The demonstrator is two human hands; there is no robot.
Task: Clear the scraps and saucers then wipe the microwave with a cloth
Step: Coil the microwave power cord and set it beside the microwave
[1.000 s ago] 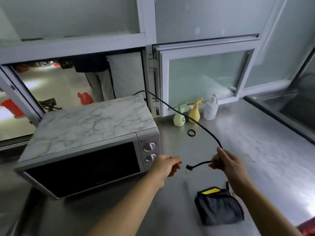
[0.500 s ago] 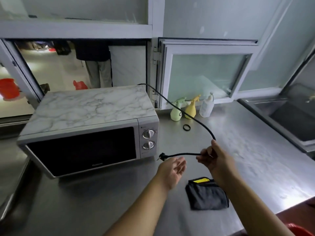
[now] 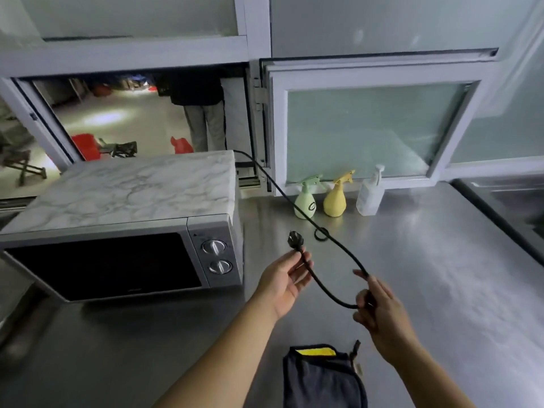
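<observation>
Stainless-steel worktop (image 3: 441, 290), filling the lower frame from left to right. At centre left, resting on it, a silver microwave oven (image 3: 123, 231) with a marble-patterned top, a dark glass door that sits flush and two round dials at its right edge. Behind it, upper left, an open serving hatch (image 3: 132, 119) in which the legs of a standing person (image 3: 204, 125) appear. At upper right, a frosted glass window panel (image 3: 368, 128), hinged and swung inward.

At bottom centre, a folded dark grey cloth (image 3: 321, 381) with a yellow label, lying on the worktop, untouched, between the two forearms. A black power cord (image 3: 332, 240) runs from behind the microwave's upper right corner down across the centre and loops between the hands.

Right hand (image 3: 382, 313), lower right of centre: fingers curled about the cord's bend. Left hand (image 3: 284, 278), centre: palm up, fingertips apparently pinching the cord just below its black plug (image 3: 294, 240), though contact is hard to judge.

Along the window sill: a pale green spray bottle (image 3: 305, 201), a yellow spray bottle (image 3: 335, 200), a clear pump bottle (image 3: 370, 195). Near them, a small black ring (image 3: 321, 234).
</observation>
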